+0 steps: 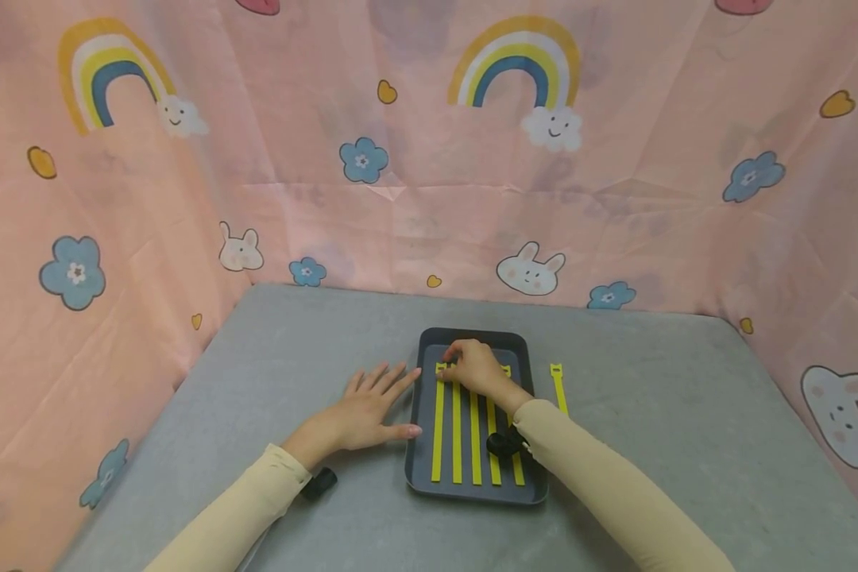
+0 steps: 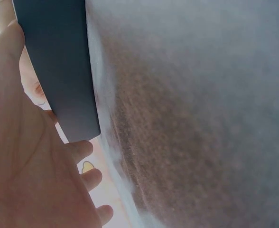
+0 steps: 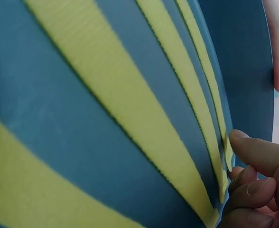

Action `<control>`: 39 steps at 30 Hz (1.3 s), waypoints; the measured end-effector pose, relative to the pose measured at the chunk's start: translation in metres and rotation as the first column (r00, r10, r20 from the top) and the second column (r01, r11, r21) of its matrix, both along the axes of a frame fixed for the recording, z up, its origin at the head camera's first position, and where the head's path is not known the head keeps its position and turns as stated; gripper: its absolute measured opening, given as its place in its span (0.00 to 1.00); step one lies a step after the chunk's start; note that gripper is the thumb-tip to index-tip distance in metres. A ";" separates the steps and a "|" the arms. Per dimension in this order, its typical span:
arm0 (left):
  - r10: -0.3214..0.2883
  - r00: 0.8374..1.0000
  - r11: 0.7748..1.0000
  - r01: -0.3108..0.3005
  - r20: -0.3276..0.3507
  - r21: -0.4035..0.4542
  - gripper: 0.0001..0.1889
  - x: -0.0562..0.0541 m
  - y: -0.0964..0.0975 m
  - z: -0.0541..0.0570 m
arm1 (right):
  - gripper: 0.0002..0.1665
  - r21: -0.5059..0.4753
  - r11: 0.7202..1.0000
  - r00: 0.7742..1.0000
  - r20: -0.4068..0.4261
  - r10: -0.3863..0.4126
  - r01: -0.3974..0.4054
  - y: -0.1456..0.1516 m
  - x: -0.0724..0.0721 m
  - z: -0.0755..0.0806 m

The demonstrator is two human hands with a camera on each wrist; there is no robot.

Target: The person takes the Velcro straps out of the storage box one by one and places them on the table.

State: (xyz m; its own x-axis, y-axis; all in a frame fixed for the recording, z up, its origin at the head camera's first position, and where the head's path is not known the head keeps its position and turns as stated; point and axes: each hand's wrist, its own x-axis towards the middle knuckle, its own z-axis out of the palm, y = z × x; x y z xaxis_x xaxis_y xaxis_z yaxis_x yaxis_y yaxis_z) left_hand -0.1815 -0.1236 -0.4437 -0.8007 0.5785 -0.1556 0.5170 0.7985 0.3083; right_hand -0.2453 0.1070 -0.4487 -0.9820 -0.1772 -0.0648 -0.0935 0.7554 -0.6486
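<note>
A dark grey rectangular tray (image 1: 475, 497) holds several yellow hook-and-loop cable ties, laid lengthwise side by side with their slotted heads at the far end. My right hand (image 1: 477, 369) reaches over the tray, its thumb and fingertips pinching the head of the leftmost cable tie (image 1: 438, 433). In the right wrist view that tie's end (image 3: 228, 159) lies between thumb and fingers. My left hand (image 1: 365, 417) is spread out at the tray's left side, thumb and index fingertips against the wall (image 2: 59, 71). One more yellow cable tie (image 1: 559, 389) lies on the table, right of the tray.
The tray stands on a grey table (image 1: 314, 342). Behind and beside the table hangs a pink curtain (image 1: 429, 222) printed with rainbows, rabbits and flowers. Small black devices sit at my left wrist (image 1: 319, 483) and right wrist (image 1: 504, 443), the latter over the ties.
</note>
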 end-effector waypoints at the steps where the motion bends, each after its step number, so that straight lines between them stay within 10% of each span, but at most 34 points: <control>1: 0.000 1.000 1.000 0.000 0.001 0.001 0.48 0.000 0.000 0.001 | 0.18 0.003 1.000 1.000 0.001 -0.001 0.001 -0.001 0.000 0.001; 39: 0.008 1.000 1.000 -0.008 0.009 -0.014 0.47 -0.001 0.001 -0.002 | 0.09 -0.076 0.996 0.999 0.009 0.042 -0.041 0.000 -0.001 -0.006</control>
State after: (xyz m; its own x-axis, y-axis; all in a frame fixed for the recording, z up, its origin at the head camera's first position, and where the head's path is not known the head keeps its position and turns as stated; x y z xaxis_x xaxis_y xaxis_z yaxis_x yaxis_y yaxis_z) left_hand -0.1824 -0.1225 -0.4459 -0.8037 0.5698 -0.1714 0.5077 0.8069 0.3017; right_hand -0.2461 0.1066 -0.4549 -0.9730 -0.2227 -0.0603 -0.1165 0.6999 -0.7047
